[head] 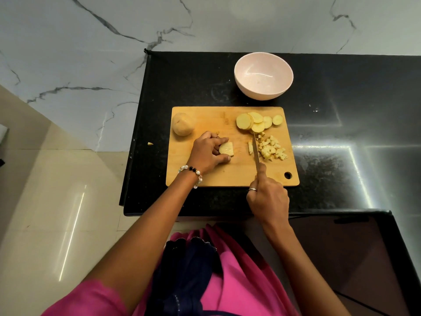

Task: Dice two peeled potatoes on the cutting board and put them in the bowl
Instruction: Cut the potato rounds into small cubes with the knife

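On the rectangular wooden cutting board the pale yellow potato is in several states. A short stack of potato slices lies near the board's middle, pinched between the curled fingers and thumb of the left hand. To its right a few cut potato strips lie just beside the blade of a slim steel kitchen knife, and on the blade's other side sits a loose heap of small potato dice. Toward the far right part of the board, round potato slices overlap one another in a fan. A whole peeled potato rests at the far left corner of the board, apart from the rest.

The right hand is wrapped around the knife's handle (hidden inside the fist), forefinger stretched along the back of the blade, the tip pointing away from the person.

Beyond the board stands a round pale pink bowl, nothing in it that I can make out. Both sit on a polished black stone bench. A small potato scrap lies on the floor off the bench's left edge. The left wrist wears a beaded bracelet, and a ring shows on the right hand.
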Available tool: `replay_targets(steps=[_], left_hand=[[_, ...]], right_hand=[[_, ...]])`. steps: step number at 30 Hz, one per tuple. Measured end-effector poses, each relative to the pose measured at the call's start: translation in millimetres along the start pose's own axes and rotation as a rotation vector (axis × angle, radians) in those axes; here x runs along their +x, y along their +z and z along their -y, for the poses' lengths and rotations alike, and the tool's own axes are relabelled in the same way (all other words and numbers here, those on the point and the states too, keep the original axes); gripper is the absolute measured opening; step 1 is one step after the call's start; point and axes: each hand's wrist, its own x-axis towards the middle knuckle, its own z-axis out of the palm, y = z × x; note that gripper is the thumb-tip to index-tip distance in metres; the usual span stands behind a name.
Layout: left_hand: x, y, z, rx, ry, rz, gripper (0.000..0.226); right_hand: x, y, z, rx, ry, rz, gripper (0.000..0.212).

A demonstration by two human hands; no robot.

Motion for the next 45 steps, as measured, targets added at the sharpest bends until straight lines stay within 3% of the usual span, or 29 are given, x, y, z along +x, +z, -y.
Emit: replay_targets(steps=[11, 17, 25, 32, 41, 45], left_hand=[[-2, 3, -1, -0.001, 0.002, -0.043, 0.049], [0, 3, -3, 0.001, 0.003, -0.060, 0.046], [-1, 5, -4, 0.034, 0.006, -0.081, 0.046], [-1, 5, -2, 0.004, -0.027, -0.070, 0.048], [-7, 5, 3, -0.044, 0.008, -0.096, 0.050], [-9, 5, 4, -0.063, 0.013, -0.104, 0.050]], right_hand=[[0, 7, 29, -0.017, -0.132, 0.126, 0.057], [11, 15, 40, -0.208, -0.188, 0.148, 0.062], [-20, 17, 33, -0.254, -0.146, 0.160, 0.069], [-7, 13, 21, -0.129, -0.116, 0.127, 0.060], [-3, 0, 5, 0.064, 0.071, 0.047, 0.055], [-6, -7, 17, 0.107, 0.027, 0.013, 0.054]])
